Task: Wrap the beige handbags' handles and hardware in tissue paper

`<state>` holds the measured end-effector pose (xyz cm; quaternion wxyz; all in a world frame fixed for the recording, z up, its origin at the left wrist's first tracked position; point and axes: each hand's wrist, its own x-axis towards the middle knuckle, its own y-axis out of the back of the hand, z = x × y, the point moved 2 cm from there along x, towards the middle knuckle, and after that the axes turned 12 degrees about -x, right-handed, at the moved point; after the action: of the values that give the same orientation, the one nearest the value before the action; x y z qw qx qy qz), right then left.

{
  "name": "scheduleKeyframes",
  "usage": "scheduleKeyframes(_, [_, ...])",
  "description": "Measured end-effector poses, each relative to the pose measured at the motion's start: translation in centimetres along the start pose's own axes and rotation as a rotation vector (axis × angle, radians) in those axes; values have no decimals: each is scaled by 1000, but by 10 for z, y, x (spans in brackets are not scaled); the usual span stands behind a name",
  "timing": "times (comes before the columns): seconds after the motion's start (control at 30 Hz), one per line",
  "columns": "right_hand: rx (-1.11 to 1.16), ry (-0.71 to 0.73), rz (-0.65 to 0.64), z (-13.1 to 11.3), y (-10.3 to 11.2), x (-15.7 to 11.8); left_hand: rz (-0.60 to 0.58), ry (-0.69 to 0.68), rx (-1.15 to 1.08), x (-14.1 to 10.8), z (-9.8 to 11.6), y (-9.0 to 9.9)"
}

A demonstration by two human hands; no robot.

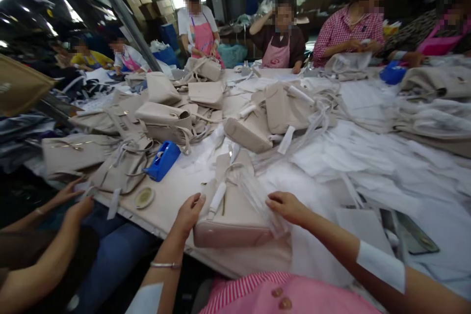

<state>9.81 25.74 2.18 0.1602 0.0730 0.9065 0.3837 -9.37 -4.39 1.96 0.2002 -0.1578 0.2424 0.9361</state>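
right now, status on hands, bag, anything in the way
Left hand at left edge of beige bag; right hand at its clear plastic. Bag lying, base nearest. Blue tape dispenser off left, apart from bag.

The left hand (191,208) stood at the left side of the bag (237,234), fingers loosely bent, thumb toward it; touch could not be told. At the bag's right side was the right hand (287,207), its back uppermost and its fingers curled inward. The left forearm (170,253) rose steeply from below and left of the bag (a bangle (166,265) circled the wrist), while the right forearm (331,232) slanted in from the bag's lower right.
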Motion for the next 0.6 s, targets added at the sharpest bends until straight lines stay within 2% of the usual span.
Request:
scheduleKeyframes(0.07, [-55, 3, -22, -10, -15, -1, -44, -13, 111, 12, 11, -7])
scheduleKeyframes(0.17, [-160, -46, -9, -13, -28, -1, -128, -23, 263, 22, 17, -14])
scheduleKeyframes(0.27, [-155, -119, 9, -8, -29, -1, -174, 3, 377, 23, 12, -16])
scheduleKeyframes(0.33, [-104, -144, 37, -10, -21, 2, -196, 36, 424, 20, 8, -18])
scheduleKeyframes(0.47, [208, -188, 89, -32, 18, 20, -240, 4, 443, 15, 11, -30])
scheduleKeyframes(0.5, [348, -211, 75, -41, 31, 26, -249, -31, 437, 14, 15, -34])
scheduleKeyframes(0.6, [984, -273, -27, -69, 71, 45, -278, -147, 405, 15, 25, -44])
